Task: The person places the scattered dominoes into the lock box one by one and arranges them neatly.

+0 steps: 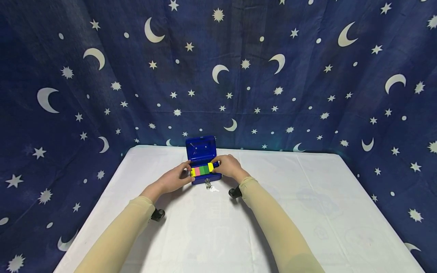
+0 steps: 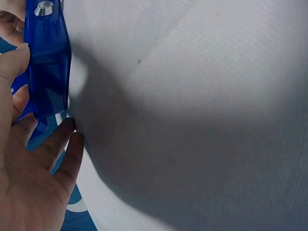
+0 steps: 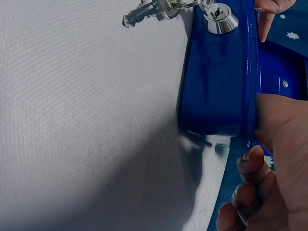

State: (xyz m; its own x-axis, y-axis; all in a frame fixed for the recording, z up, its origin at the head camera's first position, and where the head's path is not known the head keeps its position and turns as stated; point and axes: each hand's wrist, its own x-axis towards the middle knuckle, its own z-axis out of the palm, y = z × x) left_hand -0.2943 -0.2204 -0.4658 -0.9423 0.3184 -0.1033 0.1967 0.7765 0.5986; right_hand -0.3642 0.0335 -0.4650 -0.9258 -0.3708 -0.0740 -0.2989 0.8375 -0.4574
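A blue metal cash box stands with its lid raised. Inside it lies a row of small blocks, among them a yellow block, a pink block and green blocks. My right hand reaches in from the right and pinches another yellow block at the row's right end. At the left end, my left hand grips the box's front left corner, thumb at the front rim and bent index finger over the side. Neither wrist view shows the blocks.
From the lock on the box's front wall hang keys, which lie on the white tablecloth. Behind the table's back edge hangs a dark blue curtain with moons and stars.
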